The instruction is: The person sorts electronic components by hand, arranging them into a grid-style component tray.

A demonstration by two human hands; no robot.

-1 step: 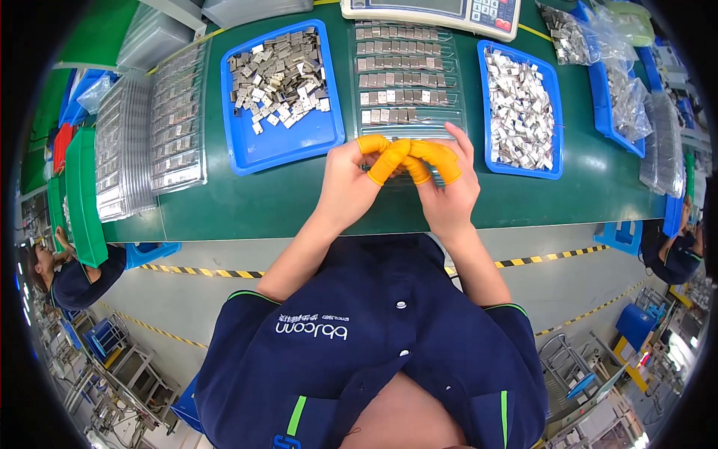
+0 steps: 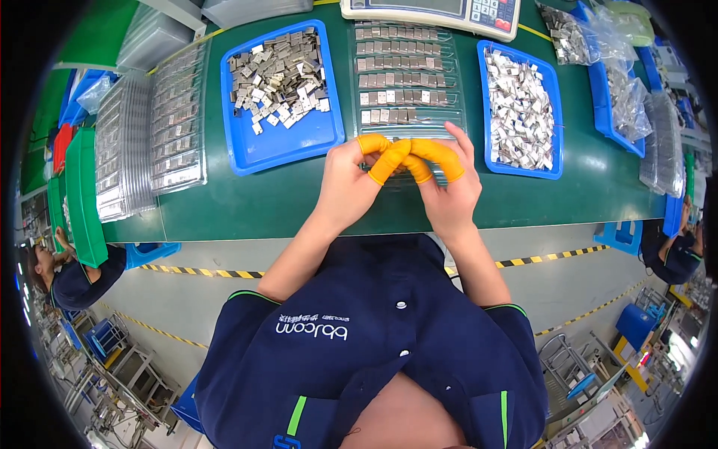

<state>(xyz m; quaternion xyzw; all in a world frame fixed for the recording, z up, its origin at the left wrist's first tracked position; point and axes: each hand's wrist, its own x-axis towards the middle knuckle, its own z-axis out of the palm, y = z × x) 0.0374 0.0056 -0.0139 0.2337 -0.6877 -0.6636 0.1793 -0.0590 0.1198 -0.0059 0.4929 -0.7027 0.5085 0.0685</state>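
My left hand [image 2: 357, 173] and my right hand [image 2: 447, 173] meet at the front of a clear plastic tray [image 2: 458, 105]. Yellow finger cots cover the thumb and forefinger of both. Their tips are pinched together, and whatever lies between them is hidden. One bare finger of my right hand sticks up. Rows of small metal connector shells [image 2: 404, 80] fill the tray's grooves beyond my hands; the nearest visible row is partly filled. A blue bin [image 2: 288, 150] of loose metal shells stands to the left. Another blue bin [image 2: 521, 170], on the right, holds small white-and-silver parts.
A weighing scale [image 2: 449, 9] stands behind the tray. Stacked clear trays [image 2: 131, 142] and a green bin [image 2: 84, 198] sit at the left. More blue bins [image 2: 621, 112] with bagged parts line the right. People sit at both sides. The green table's edge [image 2: 269, 233] runs before me.
The fingers of my right hand have shifted very slightly to the right. Everything else looks the same.
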